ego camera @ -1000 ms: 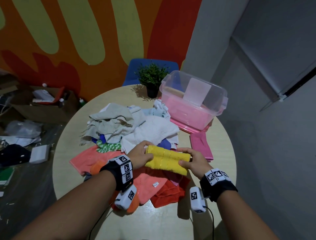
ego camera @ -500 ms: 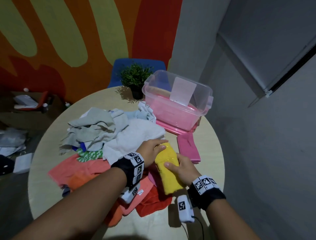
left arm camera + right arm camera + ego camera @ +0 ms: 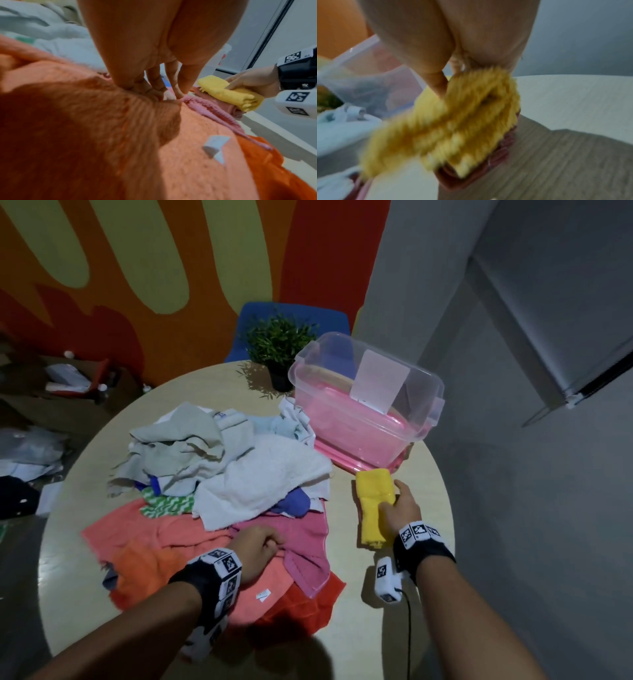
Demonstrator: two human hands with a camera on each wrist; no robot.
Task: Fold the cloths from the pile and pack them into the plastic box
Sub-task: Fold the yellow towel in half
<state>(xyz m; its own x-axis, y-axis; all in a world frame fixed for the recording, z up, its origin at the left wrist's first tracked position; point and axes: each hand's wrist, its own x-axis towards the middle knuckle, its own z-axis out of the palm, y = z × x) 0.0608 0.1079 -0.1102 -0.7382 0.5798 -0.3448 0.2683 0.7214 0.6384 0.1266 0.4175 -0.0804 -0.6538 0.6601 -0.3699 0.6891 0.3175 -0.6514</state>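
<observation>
My right hand (image 3: 399, 505) grips a folded yellow cloth (image 3: 373, 501) lying on a folded pink cloth (image 3: 471, 174) at the table's right side, just in front of the clear plastic box (image 3: 368, 405). The yellow cloth (image 3: 462, 115) fills the right wrist view, blurred; it also shows at the right of the left wrist view (image 3: 229, 93). My left hand (image 3: 263, 546) pinches the edge of a pink cloth (image 3: 305, 546) atop an orange cloth (image 3: 85, 121) at the near side of the pile (image 3: 219, 470). The box holds pink contents and stands on a pink lid.
A small potted plant (image 3: 279, 347) stands behind the pile, left of the box. A blue chair (image 3: 329, 320) is beyond the round table (image 3: 363, 631). Boxes and clutter lie on the floor at the left (image 3: 51, 392). A grey wall rises at the right.
The yellow cloth left my left hand and moved right with my right hand onto the folded pink cloth. My left hand dropped to the pile and took hold of a pink cloth edge.
</observation>
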